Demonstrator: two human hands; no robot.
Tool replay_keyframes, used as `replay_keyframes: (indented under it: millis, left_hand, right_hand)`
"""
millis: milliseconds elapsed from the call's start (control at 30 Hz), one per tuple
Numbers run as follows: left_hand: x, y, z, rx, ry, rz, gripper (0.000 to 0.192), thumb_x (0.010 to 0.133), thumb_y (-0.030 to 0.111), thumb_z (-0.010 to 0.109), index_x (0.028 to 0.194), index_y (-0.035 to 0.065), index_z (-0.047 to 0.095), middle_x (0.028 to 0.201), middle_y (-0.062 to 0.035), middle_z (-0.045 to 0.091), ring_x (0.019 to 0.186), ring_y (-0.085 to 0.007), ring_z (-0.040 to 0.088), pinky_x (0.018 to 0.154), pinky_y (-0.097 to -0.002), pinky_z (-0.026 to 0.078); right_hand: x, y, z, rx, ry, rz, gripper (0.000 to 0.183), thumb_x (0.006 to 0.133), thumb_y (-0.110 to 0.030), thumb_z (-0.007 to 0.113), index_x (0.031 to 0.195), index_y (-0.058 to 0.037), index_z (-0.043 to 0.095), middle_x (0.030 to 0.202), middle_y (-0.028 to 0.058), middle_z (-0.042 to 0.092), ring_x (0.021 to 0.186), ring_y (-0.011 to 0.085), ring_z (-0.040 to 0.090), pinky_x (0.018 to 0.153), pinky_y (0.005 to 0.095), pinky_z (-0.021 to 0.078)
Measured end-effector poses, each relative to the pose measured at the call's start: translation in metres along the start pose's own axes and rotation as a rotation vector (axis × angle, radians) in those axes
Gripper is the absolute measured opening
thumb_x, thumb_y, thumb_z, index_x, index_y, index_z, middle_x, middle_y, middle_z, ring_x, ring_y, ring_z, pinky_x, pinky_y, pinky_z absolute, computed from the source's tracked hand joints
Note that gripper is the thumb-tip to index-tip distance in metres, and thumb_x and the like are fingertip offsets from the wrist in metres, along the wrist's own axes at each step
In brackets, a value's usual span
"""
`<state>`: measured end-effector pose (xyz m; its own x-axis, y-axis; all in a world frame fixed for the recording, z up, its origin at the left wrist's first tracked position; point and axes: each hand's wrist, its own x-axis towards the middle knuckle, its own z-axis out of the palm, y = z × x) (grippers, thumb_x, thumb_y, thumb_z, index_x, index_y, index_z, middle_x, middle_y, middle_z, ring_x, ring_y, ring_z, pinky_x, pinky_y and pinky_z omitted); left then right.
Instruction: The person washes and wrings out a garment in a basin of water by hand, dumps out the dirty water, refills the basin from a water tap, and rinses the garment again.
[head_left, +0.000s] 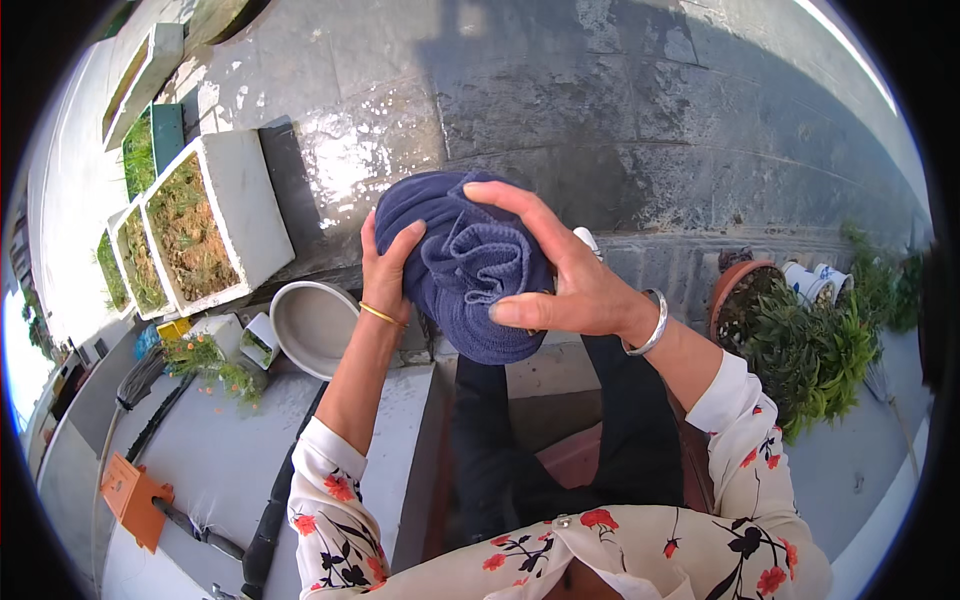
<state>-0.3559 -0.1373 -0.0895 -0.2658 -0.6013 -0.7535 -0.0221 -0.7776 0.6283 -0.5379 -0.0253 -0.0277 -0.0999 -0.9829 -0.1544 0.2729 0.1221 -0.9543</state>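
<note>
A bundled dark blue terry towel (480, 315) is held between both hands in front of the body, its edges gathered in ruffled folds on top. My left hand (390, 262) presses on the towel's left side, thumb on the cloth and fingers partly hidden behind it. From the right, my right hand (570, 277) spans the bundle, with a finger on its upper edge and the thumb at its lower right. Whether anything lies inside the folds cannot be told.
White planter boxes (255, 217) of soil and grass stand at the left, near a round pale basin (315, 330). A broom (142, 375) and orange dustpan (137, 501) are lower left. Leafy potted plants (810, 345) stand at the right. Wet concrete ground (525, 120) lies beyond.
</note>
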Motion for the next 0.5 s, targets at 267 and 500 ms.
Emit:
replay_keyframes:
  millis: [267, 500]
  left_hand:
    - [-0.053, -0.004, -0.009, -0.016, 0.026, 0.072, 0.056, 0.081, 0.009, 0.063, 0.130, 0.0069, 0.035, 0.119, -0.0121, 0.050, 0.104, -0.0218, 0.054, 0.090, -0.0341, 0.047]
    - [-0.060, -0.029, 0.007, 0.570, -0.296, 0.202, 0.072, 0.070, 0.014, 0.070, 0.131, 0.0003, 0.035, 0.121, -0.0144, 0.050, 0.109, -0.0233, 0.051, 0.092, -0.0346, 0.042]
  right_hand:
    - [0.013, 0.085, 0.048, 0.227, 0.105, 0.793, 0.066, 0.083, -0.040, 0.065, 0.124, 0.0039, 0.038, 0.098, 0.0144, 0.059, 0.086, 0.0155, 0.058, 0.074, 0.0302, 0.0498]
    - [-0.012, 0.089, 0.040, 0.528, 0.223, 0.548, 0.090, 0.071, -0.036, 0.076, 0.135, 0.0028, 0.026, 0.124, 0.0162, 0.048, 0.118, 0.0231, 0.044, 0.102, 0.0327, 0.0320]
